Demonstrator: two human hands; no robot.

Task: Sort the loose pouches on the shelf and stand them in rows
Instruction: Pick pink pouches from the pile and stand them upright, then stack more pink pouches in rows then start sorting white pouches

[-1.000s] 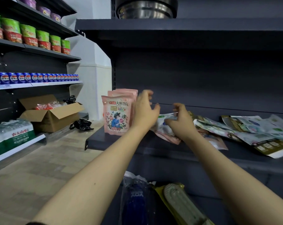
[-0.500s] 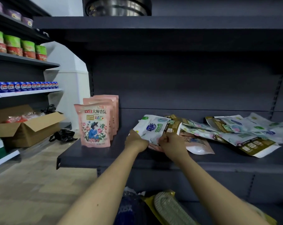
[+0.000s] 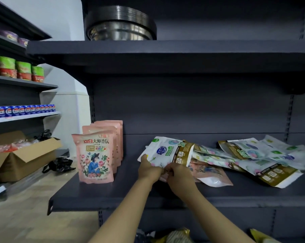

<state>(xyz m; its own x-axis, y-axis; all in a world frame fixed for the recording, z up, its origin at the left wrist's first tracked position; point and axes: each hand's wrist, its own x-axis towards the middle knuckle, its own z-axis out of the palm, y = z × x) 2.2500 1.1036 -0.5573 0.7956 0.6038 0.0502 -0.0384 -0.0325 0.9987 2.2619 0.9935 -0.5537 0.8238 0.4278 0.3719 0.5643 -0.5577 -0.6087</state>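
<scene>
A white pouch with a gold band [image 3: 169, 152] is tilted up off the dark shelf [image 3: 102, 192]. My left hand [image 3: 148, 170] grips its lower left edge and my right hand [image 3: 179, 174] pinches its lower edge beside it. A row of pink pouches [image 3: 95, 155] stands upright at the shelf's left end. To the right, several white and gold pouches lie in a loose flat pile [image 3: 253, 155]. A pink pouch [image 3: 209, 174] lies flat just right of my right hand, partly under the pile.
The shelf above [image 3: 165, 50] carries stacked metal bowls [image 3: 120, 25]. An open cardboard box [image 3: 20, 158] and a black bag [image 3: 59, 164] sit on the floor to the left. Side shelves hold cans [image 3: 22, 110] and cups [image 3: 17, 69]. Packages [image 3: 176, 236] show below the shelf.
Both hands left the pink row and the pile, took the white and gold pouch, and now hold it by its lower edge, raised off the shelf. The view has shifted right.
</scene>
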